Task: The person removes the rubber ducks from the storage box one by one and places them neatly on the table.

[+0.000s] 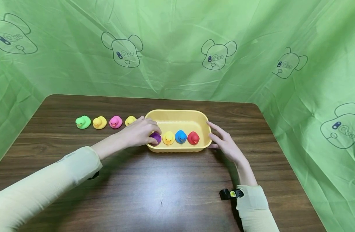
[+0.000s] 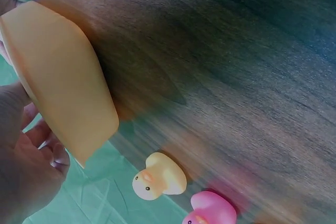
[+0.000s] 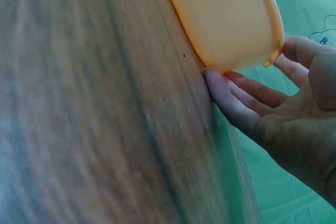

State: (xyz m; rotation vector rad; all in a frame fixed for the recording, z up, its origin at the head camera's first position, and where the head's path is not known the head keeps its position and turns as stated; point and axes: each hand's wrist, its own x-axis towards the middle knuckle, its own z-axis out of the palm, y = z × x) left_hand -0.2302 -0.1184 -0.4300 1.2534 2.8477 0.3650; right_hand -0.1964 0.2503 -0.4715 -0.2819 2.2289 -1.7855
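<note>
Pinching the purple duck (image 1: pixel 156 137) near eight o'clock inside the single yellow tray (image 1: pixel 177 149), the left hand (image 1: pixel 141 131) sits beside three other ducks (image 1: pixel 181 137); the right hand (image 1: pixel 226 145), relaxed, touches the three o'clock end. Toward nine, four more ducks (image 1: pixel 115 122) line the table (image 1: pixel 160 180); the head view shows all eight, the left wrist only two.

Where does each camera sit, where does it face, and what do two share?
Head: worn there, facing forward and down at the yellow oblong plastic tray; both forearms, left hand and right hand show.
Left wrist: worn there, facing the tray's outer wall, a yellow toy duck and pink toy duck; left hand shows, perhaps right too.
Right wrist: worn there, facing tray's end and brown wood-grain table; right hand shows.
Head and left wrist share both ducks.
</note>
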